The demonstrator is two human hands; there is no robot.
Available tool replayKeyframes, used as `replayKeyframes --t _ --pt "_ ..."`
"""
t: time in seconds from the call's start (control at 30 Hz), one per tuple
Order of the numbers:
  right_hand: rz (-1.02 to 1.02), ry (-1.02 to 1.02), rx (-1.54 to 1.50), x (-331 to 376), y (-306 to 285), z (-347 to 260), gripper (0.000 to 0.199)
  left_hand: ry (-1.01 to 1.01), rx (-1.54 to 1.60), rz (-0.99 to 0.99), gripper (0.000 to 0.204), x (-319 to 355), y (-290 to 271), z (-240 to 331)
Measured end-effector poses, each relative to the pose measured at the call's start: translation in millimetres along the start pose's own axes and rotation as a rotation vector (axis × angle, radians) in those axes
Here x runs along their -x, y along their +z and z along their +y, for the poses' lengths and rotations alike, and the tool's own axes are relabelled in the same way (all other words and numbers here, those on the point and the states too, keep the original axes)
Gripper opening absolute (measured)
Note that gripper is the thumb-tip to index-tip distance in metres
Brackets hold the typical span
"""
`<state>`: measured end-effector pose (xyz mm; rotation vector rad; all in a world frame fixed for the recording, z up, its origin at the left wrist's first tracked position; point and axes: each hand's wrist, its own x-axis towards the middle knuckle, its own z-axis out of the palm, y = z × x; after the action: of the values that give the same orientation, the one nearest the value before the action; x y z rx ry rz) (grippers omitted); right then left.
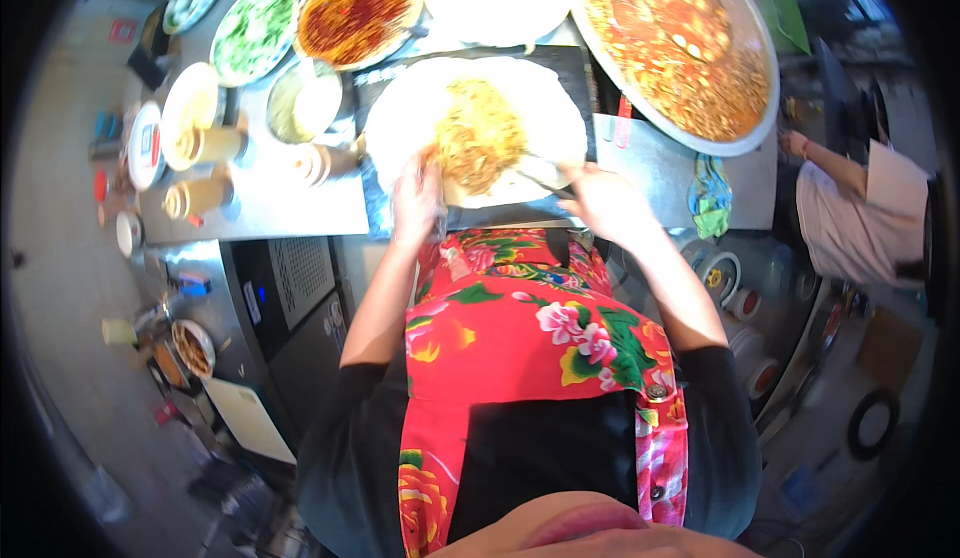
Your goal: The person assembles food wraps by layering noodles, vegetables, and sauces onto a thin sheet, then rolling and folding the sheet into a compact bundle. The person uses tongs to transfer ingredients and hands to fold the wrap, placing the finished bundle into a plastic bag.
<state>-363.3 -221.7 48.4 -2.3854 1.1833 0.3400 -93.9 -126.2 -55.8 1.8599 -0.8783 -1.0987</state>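
Observation:
A pale round flatbread [390, 123], washed out by glare, lies on a dark board [575, 63] in front of me. On its middle sits a heap of yellow shredded filling [478, 143]. My left hand [417, 201], seemingly in a thin clear glove, is at the near left part of the flatbread, its fingertips against the filling's edge. Blur and glare hide whether those fingers pinch anything. From the right, my right hand [607, 203] grips a metal spatula-like tool [543, 171], whose flat end reaches over the flatbread to the filling.
Beyond the board stand a bowl of red sauce [358, 13], a bowl of chopped greens [255, 33] and a large basin of reddish food [690, 98]. Squeeze bottles [200, 196] lie at left. A patterned cloth [710, 198] hangs over the counter's right edge. Another person [860, 208] is at far right.

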Motion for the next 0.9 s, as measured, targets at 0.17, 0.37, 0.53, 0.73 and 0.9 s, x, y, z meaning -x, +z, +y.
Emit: replayKeyframes --t 0.17,0.37,0.53,0.73,0.9 --pt "-0.015 -0.155 -0.024 -10.9 -50.2 0.8 0.058 0.258 -0.194 0.168 0.037 26.3 -3.7 21.8" --pt "0.087 0.445 0.423 -13.7 -222.8 184.2 0.050 0.350 -0.112 0.147 0.035 43.6 -19.7 58.9" --pt "-0.091 0.371 0.759 -80.2 -216.9 308.0 0.032 0.394 -0.179 0.056 0.035 35.8 25.3 110.9" --pt "0.271 0.339 0.658 -48.0 -233.1 348.4 0.028 0.772 -0.325 -0.197 0.036 -22.2 86.3 177.6" --pt "0.427 0.228 0.453 7.1 -243.3 351.3 0.048 1.107 -0.284 -0.200 0.029 -117.3 185.7 274.9"
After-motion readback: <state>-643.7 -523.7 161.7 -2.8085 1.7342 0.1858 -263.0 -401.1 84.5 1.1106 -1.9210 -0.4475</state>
